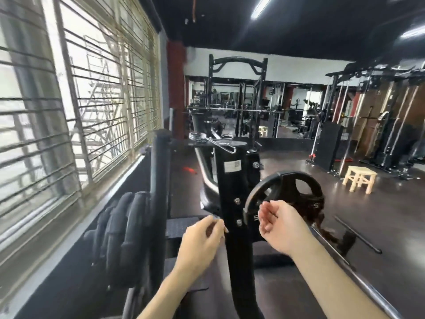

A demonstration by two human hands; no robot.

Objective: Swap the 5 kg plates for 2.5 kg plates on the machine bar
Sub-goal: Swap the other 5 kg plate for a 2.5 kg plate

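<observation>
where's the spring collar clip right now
In the head view the spring collar clip lies on top of the black machine upright, centre frame, above and beyond both hands, up-left of the mounted plate.

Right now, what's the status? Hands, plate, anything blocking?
Left hand loosely curled, holding nothing. Right hand open, palm up, just short of the black plate. Plate still on the machine. Black upright post stands between the hands.

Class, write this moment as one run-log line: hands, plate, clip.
left hand: empty, fingers loosely curled | right hand: open, before plate | plate: on machine | spring clip: lying atop post
</observation>
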